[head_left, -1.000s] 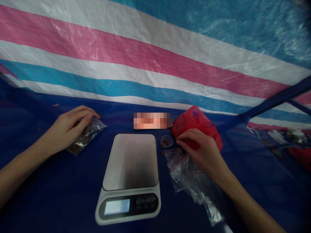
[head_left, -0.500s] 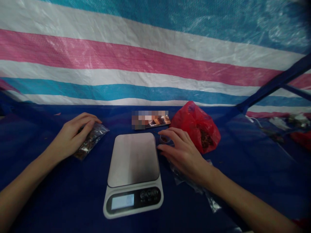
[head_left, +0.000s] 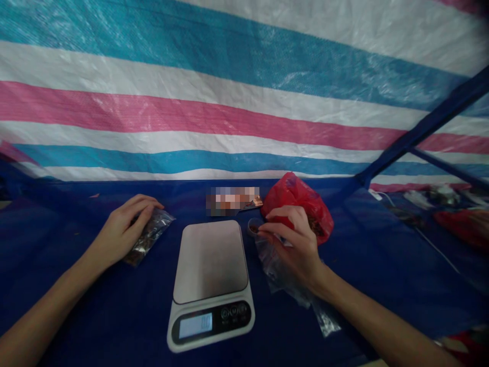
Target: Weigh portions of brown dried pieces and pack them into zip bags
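My left hand (head_left: 120, 230) lies on the blue cloth with its fingers curved over a small clear bag of brown bits (head_left: 152, 235), pressing it down. My right hand (head_left: 295, 240) is closed in a pinch on the rim of a small round cup (head_left: 252, 226), just right of the scale's far corner. Beneath this hand lie several empty clear zip bags (head_left: 292, 291). A red plastic bag (head_left: 296, 193) holding brown material sits right behind my right fingers. Between my arms stands a white digital kitchen scale (head_left: 210, 270) with a bare steel plate and a lit display.
A blue cloth (head_left: 95, 306) covers the work surface. A striped pink, white and blue tarp (head_left: 229, 102) rises behind it. A flat packet (head_left: 254, 203) lies behind the scale. A dark blue frame bar (head_left: 416, 130) slants at the right, with blurred clutter (head_left: 451, 209) beyond.
My right hand went from the clear zip bags leftward to the small cup and closed its fingers there. My left hand has stayed on its bag. The view has tilted slightly.
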Motion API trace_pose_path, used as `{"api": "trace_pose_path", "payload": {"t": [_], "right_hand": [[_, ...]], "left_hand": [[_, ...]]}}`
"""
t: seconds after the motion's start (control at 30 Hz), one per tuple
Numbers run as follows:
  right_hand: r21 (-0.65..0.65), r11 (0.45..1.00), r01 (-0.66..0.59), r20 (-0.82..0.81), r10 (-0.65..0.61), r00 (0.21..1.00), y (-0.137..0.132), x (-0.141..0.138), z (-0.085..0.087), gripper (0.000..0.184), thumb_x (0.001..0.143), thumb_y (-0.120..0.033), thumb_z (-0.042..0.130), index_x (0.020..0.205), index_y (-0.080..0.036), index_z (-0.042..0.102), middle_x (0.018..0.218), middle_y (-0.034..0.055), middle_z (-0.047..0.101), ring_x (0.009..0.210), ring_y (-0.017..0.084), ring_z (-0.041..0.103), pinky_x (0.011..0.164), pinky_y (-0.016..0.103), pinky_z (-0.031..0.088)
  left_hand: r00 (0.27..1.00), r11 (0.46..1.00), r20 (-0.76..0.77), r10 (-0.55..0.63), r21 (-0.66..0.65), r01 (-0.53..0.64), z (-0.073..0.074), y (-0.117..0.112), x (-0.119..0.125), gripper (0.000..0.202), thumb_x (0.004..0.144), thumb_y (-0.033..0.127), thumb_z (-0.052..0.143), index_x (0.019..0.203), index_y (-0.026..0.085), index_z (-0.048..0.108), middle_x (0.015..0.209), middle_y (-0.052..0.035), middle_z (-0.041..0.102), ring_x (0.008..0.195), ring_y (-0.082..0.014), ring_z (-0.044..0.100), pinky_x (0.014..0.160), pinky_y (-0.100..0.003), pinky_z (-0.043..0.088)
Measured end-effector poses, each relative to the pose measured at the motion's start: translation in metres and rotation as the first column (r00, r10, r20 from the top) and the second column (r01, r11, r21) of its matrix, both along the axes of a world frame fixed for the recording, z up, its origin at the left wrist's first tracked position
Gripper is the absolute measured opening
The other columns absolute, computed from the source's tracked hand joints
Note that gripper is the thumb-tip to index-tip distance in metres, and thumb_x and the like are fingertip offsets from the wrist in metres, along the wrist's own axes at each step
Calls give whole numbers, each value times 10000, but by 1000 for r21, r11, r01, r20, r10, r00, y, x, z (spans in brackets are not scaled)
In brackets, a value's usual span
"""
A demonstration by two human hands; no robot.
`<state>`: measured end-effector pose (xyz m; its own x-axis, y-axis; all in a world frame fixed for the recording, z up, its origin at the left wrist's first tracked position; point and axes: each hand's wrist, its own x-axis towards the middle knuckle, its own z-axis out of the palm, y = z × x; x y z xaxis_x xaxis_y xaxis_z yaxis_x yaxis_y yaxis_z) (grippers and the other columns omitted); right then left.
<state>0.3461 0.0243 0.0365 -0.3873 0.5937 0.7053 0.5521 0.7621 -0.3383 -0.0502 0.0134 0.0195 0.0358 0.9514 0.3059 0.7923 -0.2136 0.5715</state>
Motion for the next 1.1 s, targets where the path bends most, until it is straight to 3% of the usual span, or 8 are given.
{"api": "trace_pose_path", "payload": {"t": [0.2, 0.33, 0.43, 0.5, 0.6, 0.73, 0.9, 1.1], "right_hand": [[-60, 998, 5, -4, -6, 1000, 19, 3, 9, 128, 956, -196, 708, 997, -285, 791, 1003, 60, 734, 996, 262, 652, 879, 453, 548], [41, 985, 169, -42, -167, 985, 25, 35, 28, 239, 1001, -129, 555, 1077, -247, 749, 1028, 78, 733, 985, 251, 682, 919, 431, 533], [-44, 967, 252, 110, -246, 963, 36, 67, 31, 260, 957, -80, 508, 930, -228, 720, 933, 64, 711, 870, 233, 701, 829, 376, 546], [-172, 951, 258, 348, -186, 919, 47, 84, 23, 240, 891, -58, 542, 904, -211, 726, 935, 65, 712, 819, 228, 709, 771, 353, 558], [-285, 937, 200, 524, -22, 851, 63, 97, 4, 395, 774, 0, 557, 1066, -175, 758, 1138, 120, 720, 1017, 257, 730, 908, 374, 582], [-287, 945, 155, 547, 29, 837, 72, 101, -9, 509, 774, 19, 496, 1198, -142, 728, 1293, 177, 683, 1231, 296, 675, 1053, 435, 547], [-245, 947, 208, 594, -22, 804, 74, 101, -8, 431, 770, 11, 482, 1100, -145, 710, 1196, 176, 710, 1120, 308, 720, 974, 408, 578], [-272, 940, 207, 590, -7, 808, 72, 100, 1, 272, 871, -34, 468, 955, -176, 683, 1069, 138, 722, 962, 267, 737, 864, 354, 571]], "left_hand": [[1000, 1000, 21, 9, 6, -9, -2, 1, 2, 433, 1015, 519, 435, 1017, 212, 740, 1108, -87, 713, 1069, -272, 674, 998, -398, 490], [999, 1000, 34, 11, 3, -11, -2, 1, 2, 437, 1023, 515, 432, 1022, 196, 731, 1109, -91, 700, 1068, -267, 669, 999, -389, 478], [999, 1000, 34, 20, 7, -20, -1, 2, 4, 439, 1022, 523, 429, 1014, 205, 732, 1103, -87, 705, 1072, -272, 671, 1002, -394, 481], [999, 1000, 30, 18, 7, -19, 0, 2, 5, 437, 1024, 523, 425, 1009, 213, 732, 1095, -85, 711, 1072, -274, 674, 999, -394, 488], [1000, 1000, 24, 12, 3, -12, 0, 3, 6, 431, 1025, 516, 420, 1009, 220, 732, 1089, -84, 714, 1064, -269, 675, 984, -386, 497], [1000, 999, -1, 21, 35, -21, -4, 3, 5, 408, 1028, 480, 425, 1034, 213, 733, 1105, -82, 709, 1084, -266, 653, 1002, -402, 480], [992, 979, -36, 122, 172, -114, -10, 2, 1, 364, 1031, 422, 428, 1083, 206, 716, 1093, -78, 711, 1094, -276, 625, 1016, -449, 459], [986, 968, -86, 145, 218, -124, -13, 4, -6, 325, 1020, 404, 468, 1102, 200, 707, 1097, -81, 693, 1100, -285, 620, 1007, -455, 465]]}}
